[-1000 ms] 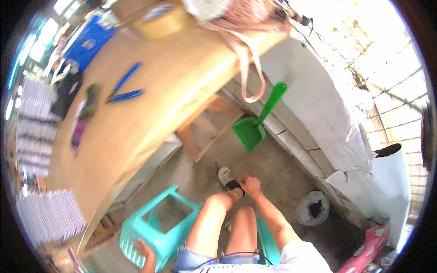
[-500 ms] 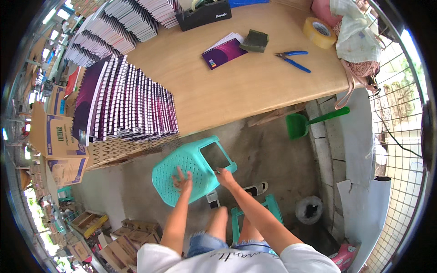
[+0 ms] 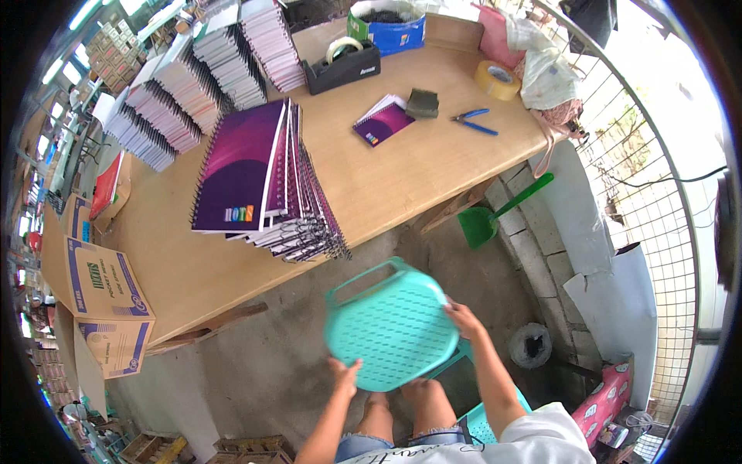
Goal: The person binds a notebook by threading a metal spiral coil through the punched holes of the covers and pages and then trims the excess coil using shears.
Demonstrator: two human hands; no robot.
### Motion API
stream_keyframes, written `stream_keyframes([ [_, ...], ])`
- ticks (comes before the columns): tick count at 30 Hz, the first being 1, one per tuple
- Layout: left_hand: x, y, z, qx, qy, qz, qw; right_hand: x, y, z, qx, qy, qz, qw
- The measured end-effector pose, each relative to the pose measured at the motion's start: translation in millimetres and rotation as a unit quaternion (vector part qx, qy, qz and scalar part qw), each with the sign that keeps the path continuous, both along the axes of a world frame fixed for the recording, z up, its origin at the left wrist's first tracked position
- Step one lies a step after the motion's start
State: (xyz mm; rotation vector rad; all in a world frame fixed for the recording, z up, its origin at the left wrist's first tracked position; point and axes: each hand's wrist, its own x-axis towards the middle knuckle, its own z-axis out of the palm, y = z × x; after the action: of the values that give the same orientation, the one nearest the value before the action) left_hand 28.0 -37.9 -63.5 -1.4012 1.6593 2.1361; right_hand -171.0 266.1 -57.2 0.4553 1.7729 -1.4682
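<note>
Teal stool [image 3: 394,332] just in front of knees [image 3: 421,397], table [image 3: 402,185] beyond. Left hand [image 3: 345,374] holding lower-left edge, right hand [image 3: 465,320] holding right edge, farther out, so stool sits between 2. Open-frame end toward table. Long axis? Honestly can't tell.

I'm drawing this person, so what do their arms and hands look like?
The left hand and right hand are bare, with no gloves that I can see. A short white sleeve covers the top of the right arm; the left sleeve is out of view. The white shirt has dark, curly lettering.
</note>
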Motion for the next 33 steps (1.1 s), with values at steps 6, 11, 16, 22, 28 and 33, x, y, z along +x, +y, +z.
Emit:
stream_keyframes([
  [6,-92.9,150.0,-46.2,-0.100,0.133,-0.155,0.974,1.9,188.5,29.8,-0.009,0.106,-0.141,0.984],
  [11,-150.0,245.3,-60.9,-0.089,-0.036,-0.245,0.965,-19.6,286.6,-27.0,0.162,0.214,-0.133,0.954],
  [16,-170.5,283.3,-102.0,0.072,0.042,-0.352,0.932,-40.8,310.6,-49.2,0.424,0.307,0.048,0.851],
  [22,-295.6,161.2,111.1,-0.101,0.173,-0.491,0.848,-34.4,219.4,-14.6,0.465,0.239,-0.064,0.850],
  [28,-477.9,50.8,204.7,-0.605,0.234,-0.040,0.760,-144.4,55.9,171.0,0.339,0.496,-0.076,0.796],
  [33,-538.0,27.0,194.0,-0.576,0.100,-0.024,0.811,-291.3,-19.0,202.2,0.436,0.518,-0.010,0.736],
])
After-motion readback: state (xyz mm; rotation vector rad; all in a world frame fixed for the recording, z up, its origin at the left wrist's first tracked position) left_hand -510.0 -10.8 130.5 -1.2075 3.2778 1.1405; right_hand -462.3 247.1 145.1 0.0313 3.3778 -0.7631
